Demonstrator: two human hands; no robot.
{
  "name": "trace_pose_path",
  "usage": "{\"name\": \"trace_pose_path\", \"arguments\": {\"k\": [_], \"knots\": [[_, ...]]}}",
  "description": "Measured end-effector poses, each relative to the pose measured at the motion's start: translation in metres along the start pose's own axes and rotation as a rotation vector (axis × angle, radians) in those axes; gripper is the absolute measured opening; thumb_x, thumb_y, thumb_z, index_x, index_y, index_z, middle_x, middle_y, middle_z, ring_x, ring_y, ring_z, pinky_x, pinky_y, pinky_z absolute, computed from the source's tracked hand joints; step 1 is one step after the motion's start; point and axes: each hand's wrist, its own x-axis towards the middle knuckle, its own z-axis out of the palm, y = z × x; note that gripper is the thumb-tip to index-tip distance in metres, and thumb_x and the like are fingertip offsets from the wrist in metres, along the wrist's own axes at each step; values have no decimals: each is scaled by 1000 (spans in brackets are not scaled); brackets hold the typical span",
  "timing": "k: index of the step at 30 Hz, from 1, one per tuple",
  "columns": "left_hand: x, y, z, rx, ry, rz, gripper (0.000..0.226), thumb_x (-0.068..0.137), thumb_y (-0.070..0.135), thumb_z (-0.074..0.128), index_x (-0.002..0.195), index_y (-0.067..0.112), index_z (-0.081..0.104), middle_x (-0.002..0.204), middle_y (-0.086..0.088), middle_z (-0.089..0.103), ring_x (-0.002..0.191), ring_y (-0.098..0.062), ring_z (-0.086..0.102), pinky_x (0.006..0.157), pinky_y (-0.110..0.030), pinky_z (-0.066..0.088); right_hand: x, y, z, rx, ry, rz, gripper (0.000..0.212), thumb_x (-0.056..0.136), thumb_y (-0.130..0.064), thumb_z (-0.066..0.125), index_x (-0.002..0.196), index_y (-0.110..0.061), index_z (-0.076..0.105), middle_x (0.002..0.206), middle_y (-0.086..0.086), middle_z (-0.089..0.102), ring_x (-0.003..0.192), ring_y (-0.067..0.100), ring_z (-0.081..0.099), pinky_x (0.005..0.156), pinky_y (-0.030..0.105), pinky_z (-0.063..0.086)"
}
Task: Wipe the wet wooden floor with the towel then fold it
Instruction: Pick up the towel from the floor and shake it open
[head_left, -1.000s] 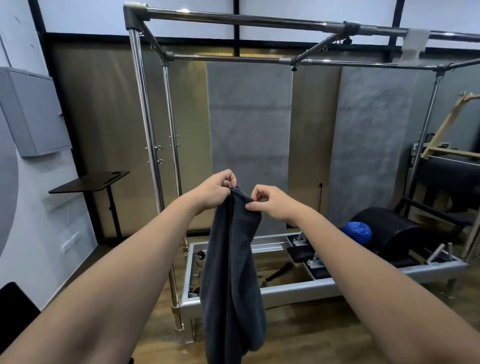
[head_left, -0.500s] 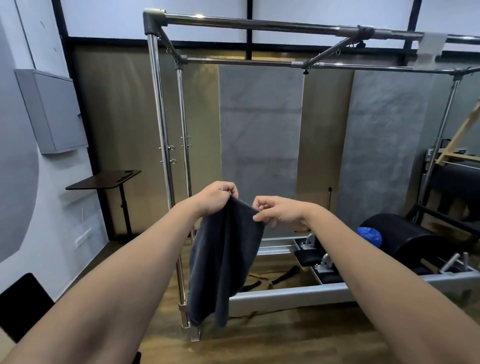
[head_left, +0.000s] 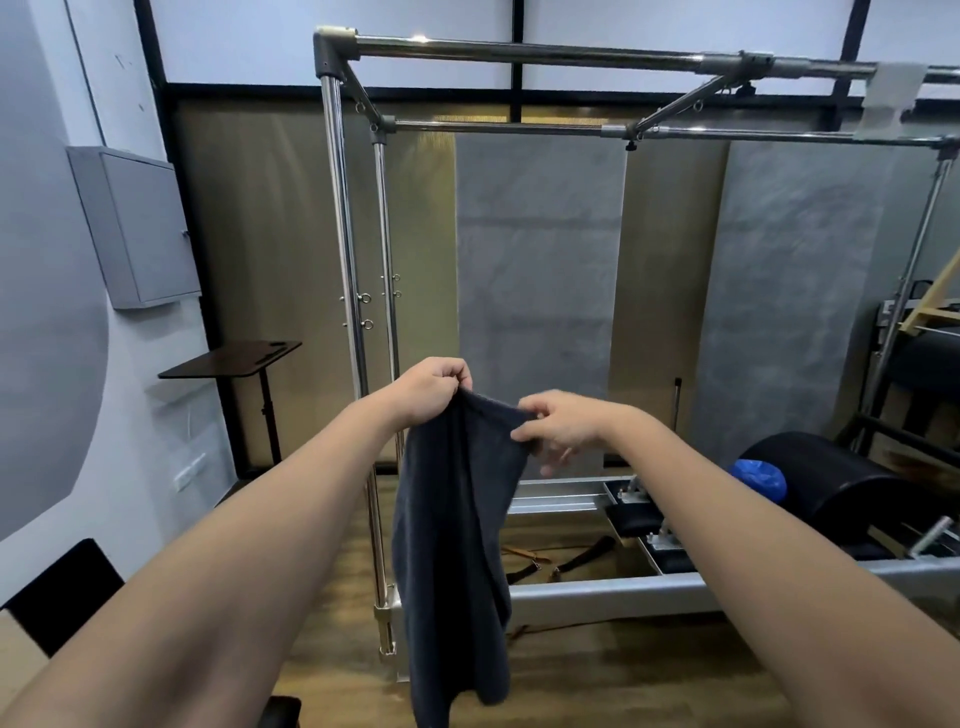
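Note:
A dark grey towel (head_left: 452, 545) hangs in the air in front of me, held by its top edge. My left hand (head_left: 428, 389) grips the top left corner with curled fingers. My right hand (head_left: 558, 423) pinches the top right part of the towel between thumb and forefinger, its other fingers spread loosely below. The two hands are a short way apart, level with each other. The towel's lower end dangles above the wooden floor (head_left: 597, 680).
A metal exercise frame (head_left: 343, 260) with a low bed stands straight ahead. A black barrel (head_left: 810, 483) and a blue ball (head_left: 761, 478) lie at the right. A small black stand (head_left: 234, 358) and a grey wall cabinet (head_left: 135, 228) are at the left.
The towel swung up and to the left, then dropped back to hang straight. My hands have moved slightly apart, and my right hand's lower fingers have loosened.

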Motion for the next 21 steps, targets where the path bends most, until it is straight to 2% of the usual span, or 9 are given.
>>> {"name": "trace_pose_path", "arguments": {"k": [1, 4, 6, 8, 10, 13, 18, 21], "knots": [[-1, -2, 1, 9, -6, -5, 36, 79, -12, 31, 72, 17, 52, 72, -6, 47, 70, -19, 37, 60, -29, 29, 0, -3, -8, -17, 86, -16, 9, 98, -21, 59, 95, -13, 55, 88, 13, 68, 71, 35, 74, 63, 39, 49], [-3, -1, 4, 45, -32, 25, 29, 83, -7, 34, 77, 15, 52, 73, 2, 51, 73, -19, 42, 61, -29, 34, 4, -17, -24, 23, 350, -132, 15, 93, -11, 56, 80, -12, 48, 69, 11, 62, 59, 34, 70, 64, 54, 57], [-5, 5, 4, 68, -88, 34, 22, 81, 2, 41, 76, 18, 54, 72, 6, 55, 72, -14, 48, 64, -28, 38, 8, -25, -30, -12, 470, -185, 13, 87, -15, 55, 77, -11, 48, 68, 8, 58, 61, 29, 64, 67, 59, 57], [-9, 11, 2, 35, -157, 7, 14, 71, 14, 48, 75, 22, 59, 67, 13, 56, 63, -6, 50, 58, -21, 42, 11, -30, -36, 11, 519, -198, 12, 82, -21, 54, 77, -12, 50, 67, 5, 58, 59, 24, 62, 67, 58, 57], [-11, 15, 1, -10, -193, -29, 6, 66, 23, 55, 65, 26, 60, 60, 15, 55, 55, -3, 50, 52, -16, 41, 12, -31, -40, 53, 546, -215, 13, 78, -25, 53, 75, -13, 50, 62, 1, 58, 52, 21, 63, 64, 56, 58], [-11, 11, 6, -19, -203, -70, 22, 73, 24, 67, 52, 27, 64, 53, 17, 58, 49, 1, 53, 47, -11, 40, 6, -32, -45, 44, 567, -245, 10, 74, -27, 53, 71, -17, 51, 57, -5, 58, 49, 20, 65, 60, 52, 59], [-21, -16, 29, 157, -284, -162, 11, 71, 30, 76, 66, 21, 72, 65, 12, 69, 61, -3, 64, 56, -16, 47, -3, -29, -55, 60, 650, -270, 9, 78, -20, 55, 76, -11, 51, 64, 8, 62, 57, 30, 69, 64, 54, 59], [-26, -28, 40, 121, -285, -167, 12, 71, 32, 78, 72, 21, 73, 68, 13, 70, 68, -7, 66, 59, -17, 49, -11, -26, -63, 55, 676, -273, 8, 80, -16, 56, 77, -10, 51, 63, 7, 62, 55, 28, 70, 60, 49, 60]]}}
